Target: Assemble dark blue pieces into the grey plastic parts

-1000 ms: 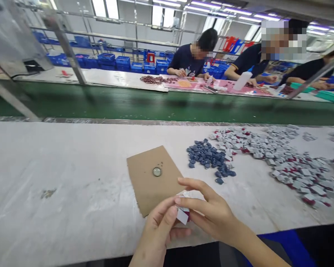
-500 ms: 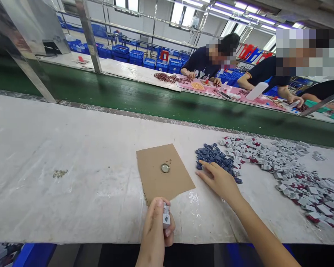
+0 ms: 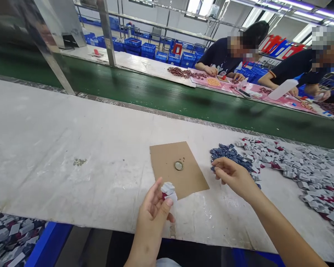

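Note:
My left hand (image 3: 153, 213) holds a small grey-white plastic piece with a dark red part (image 3: 169, 190) between thumb and fingers, just over the near edge of a brown cardboard sheet (image 3: 164, 157). A metal bottle cap (image 3: 179, 165) lies on the cardboard with its hollow side up, brown crumbs beside it. To the right, my right hand (image 3: 235, 178) is at the near left side of a heap of small dark blue pieces (image 3: 228, 152). Its thumb and fingertips are pinched together; what is between them is too small to make out.
Grey-white and dark red pieces (image 3: 292, 163) spread across the table's right side. A blue bin (image 3: 51, 243) of similar pieces stands below the near left edge. Beyond the white table (image 3: 44, 129) runs a green conveyor belt (image 3: 144, 92). Co-workers sit across it, near a white bottle (image 3: 282, 89).
My left hand has turned and loosened its grip, so the piece's red part now shows. The right hand's fingers have gone from stretched over the blue heap to pinched. The view has shifted left.

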`<state>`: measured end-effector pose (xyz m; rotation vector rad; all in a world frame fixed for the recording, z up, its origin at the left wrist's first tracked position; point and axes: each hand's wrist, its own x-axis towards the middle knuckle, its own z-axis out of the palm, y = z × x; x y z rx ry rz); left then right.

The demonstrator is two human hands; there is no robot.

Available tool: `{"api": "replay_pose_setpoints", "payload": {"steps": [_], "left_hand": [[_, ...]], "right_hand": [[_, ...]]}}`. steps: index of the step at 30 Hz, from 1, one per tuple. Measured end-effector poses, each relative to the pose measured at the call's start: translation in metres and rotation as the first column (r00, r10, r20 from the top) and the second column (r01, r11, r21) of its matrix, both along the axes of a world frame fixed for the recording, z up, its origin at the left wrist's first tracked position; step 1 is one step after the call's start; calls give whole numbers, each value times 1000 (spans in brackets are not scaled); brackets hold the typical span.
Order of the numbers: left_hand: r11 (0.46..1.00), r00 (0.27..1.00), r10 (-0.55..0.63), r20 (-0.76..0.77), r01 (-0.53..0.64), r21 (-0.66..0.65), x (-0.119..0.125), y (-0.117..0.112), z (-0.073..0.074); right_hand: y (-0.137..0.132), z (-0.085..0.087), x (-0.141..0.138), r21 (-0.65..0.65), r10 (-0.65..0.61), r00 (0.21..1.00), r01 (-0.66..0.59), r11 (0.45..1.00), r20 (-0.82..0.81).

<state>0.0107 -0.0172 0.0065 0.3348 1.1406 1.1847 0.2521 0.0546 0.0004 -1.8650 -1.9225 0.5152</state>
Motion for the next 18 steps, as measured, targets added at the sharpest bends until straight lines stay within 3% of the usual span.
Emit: {"api": "replay_pose_setpoints", "payload": {"steps": [3,6,9,12,15,18], "left_hand": [[999,999,38,38,-37,-18,-2,2,-2],[999,997,46,56,-45,-28,-7,4,-7],[998,994,58,96,-54,-37,-11,5,-10],[997,991,71,113,-66,-40,-14,6,-11],[996,992,80,102,-76,-43,-16,7,-13],[997,994,72,83,-69,-42,-17,8,-14]], "right_hand": [[-6,7,-10,-78,3,975,-21,997,-224],[-7,15,-20,-130,-24,893,-39,991,-450],[-3,19,-30,-182,-12,871,-90,979,-492],[4,17,-43,-196,68,896,-169,966,-439],[11,7,-57,-20,214,957,-222,975,-197],[17,-7,-68,165,257,965,-261,951,47]]}}
